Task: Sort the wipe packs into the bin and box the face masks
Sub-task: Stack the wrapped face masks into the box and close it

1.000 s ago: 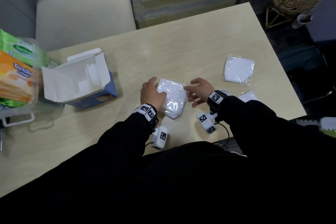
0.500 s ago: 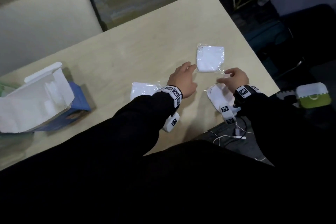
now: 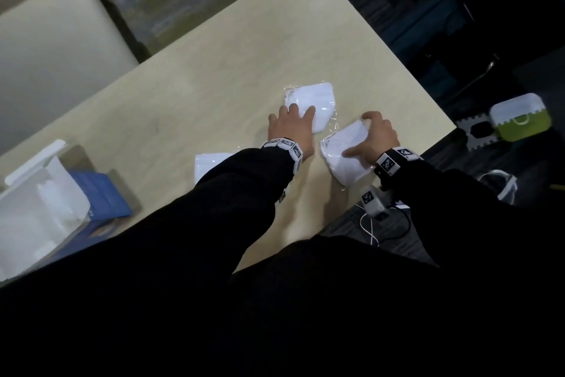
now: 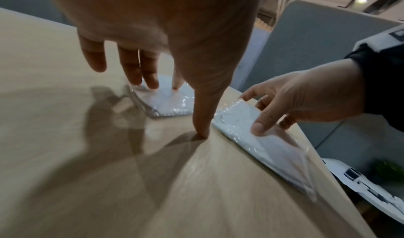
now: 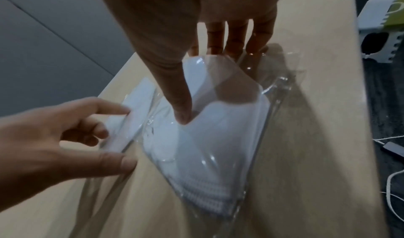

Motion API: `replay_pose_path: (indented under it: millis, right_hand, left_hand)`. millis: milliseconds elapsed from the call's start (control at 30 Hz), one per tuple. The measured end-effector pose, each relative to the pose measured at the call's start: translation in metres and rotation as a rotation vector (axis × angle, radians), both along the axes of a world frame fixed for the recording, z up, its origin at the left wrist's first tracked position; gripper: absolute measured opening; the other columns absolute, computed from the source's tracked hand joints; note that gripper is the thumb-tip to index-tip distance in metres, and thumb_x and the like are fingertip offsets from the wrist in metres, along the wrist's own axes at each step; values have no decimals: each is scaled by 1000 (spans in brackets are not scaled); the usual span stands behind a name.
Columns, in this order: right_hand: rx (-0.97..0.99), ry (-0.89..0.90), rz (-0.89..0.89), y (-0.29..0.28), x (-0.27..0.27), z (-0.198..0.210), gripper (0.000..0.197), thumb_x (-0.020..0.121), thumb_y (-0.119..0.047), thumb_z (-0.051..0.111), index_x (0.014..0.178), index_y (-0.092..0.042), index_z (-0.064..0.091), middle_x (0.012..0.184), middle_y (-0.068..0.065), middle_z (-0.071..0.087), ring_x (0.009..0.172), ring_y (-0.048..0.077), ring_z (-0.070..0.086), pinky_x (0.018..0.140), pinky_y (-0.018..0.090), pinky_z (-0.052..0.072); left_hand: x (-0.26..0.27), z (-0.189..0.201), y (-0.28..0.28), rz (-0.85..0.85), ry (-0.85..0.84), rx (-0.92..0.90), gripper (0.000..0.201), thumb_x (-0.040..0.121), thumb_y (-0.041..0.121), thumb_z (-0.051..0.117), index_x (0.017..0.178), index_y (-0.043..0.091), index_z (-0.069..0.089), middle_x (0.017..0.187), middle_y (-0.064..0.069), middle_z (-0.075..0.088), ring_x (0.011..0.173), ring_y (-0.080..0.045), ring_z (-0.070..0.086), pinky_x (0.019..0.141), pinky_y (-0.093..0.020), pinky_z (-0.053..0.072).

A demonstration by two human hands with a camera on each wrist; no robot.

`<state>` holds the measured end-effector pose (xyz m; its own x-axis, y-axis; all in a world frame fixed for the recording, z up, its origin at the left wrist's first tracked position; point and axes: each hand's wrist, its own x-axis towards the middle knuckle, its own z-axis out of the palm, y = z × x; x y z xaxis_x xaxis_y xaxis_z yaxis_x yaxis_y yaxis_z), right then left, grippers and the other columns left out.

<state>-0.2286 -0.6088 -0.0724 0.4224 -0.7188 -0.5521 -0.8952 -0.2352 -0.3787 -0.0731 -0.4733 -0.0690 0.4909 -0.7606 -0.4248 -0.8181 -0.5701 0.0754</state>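
— What's on the pale wooden counter point(image 3: 232, 49)?

— Three white folded face masks in clear plastic sleeves, and an open blue-and-white cardboard box point(image 3: 61, 205) at its left end.

— The grips?

— Left hand point(image 3: 292, 129) flat, fingers straight on the far mask point(image 3: 321, 101); right hand point(image 3: 377, 135) curled round the near-edge mask point(image 3: 344, 156). The third mask point(image 3: 211, 162) lies partly hidden under the left sleeve.

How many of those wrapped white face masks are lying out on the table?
3: far mask under the left hand, near-edge mask in the right hand, third mask partly behind the left sleeve. Others may be hidden.
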Motion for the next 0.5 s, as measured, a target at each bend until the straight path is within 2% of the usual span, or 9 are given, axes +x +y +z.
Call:
replay_pose_path:
  millis: [67,100,167,233,300,400,433,500]
  right_hand:
    - [64,-76,-61,-4,3,1,99,61,-25,98,143,-23,42,126,5,54,109,27,55,89,35,47]
    - [86,-100,-80,-5,4,2,90,64,-24,96,140,-21,48,121,3,57,105,25,57,87,33,47]
    - [145,-154,-102,-8,7,3,60,70,-21,91,123,-18,64,114,3,70,104,26,66,90,38,54]
    - [271,-264,-185,-9,9,7,35,77,-13,85,108,-17,70,110,7,75,105,31,72,83,41,59]
    - [405,-383,-314,-8,13,13,30,84,-7,78,108,-22,67,113,7,74,101,30,72,72,40,59]
    - [564,-459,-407,-5,20,22,31,91,-7,70,118,-22,64,113,10,71,84,27,68,54,33,54]
    - [612,-475,-426,-4,23,24,30,93,-6,67,119,-21,64,112,11,71,84,28,68,52,33,55]
    - [689,-496,-461,0,28,27,28,96,-3,60,119,-18,64,108,12,71,89,32,68,58,38,59]
  left_hand:
    - [6,-3,6,45,-4,-24,78,65,42,82,132,24,47,130,-8,45,117,-32,46,86,-42,41]
    - [8,-3,9,59,9,-38,74,65,40,84,128,22,49,130,-7,44,118,-31,45,80,-40,43]
    - [8,-5,14,59,10,-58,61,74,31,80,126,18,51,132,-8,44,120,-31,46,69,-38,41]
    - [7,-2,15,25,-30,-71,46,85,26,71,126,15,53,128,-9,51,118,-32,53,67,-38,39]
    - [10,5,17,47,-38,-113,38,88,26,64,123,15,54,117,-9,60,108,-34,62,67,-37,38]
    - [25,23,27,182,-8,-172,37,88,29,60,122,16,59,111,-10,68,101,-38,67,69,-37,42]
    - [31,29,32,247,4,-206,35,89,30,59,121,17,64,109,-11,70,100,-38,67,72,-37,45]
    - [43,42,44,378,29,-281,29,88,29,58,111,22,73,103,-13,73,92,-39,66,74,-35,49]
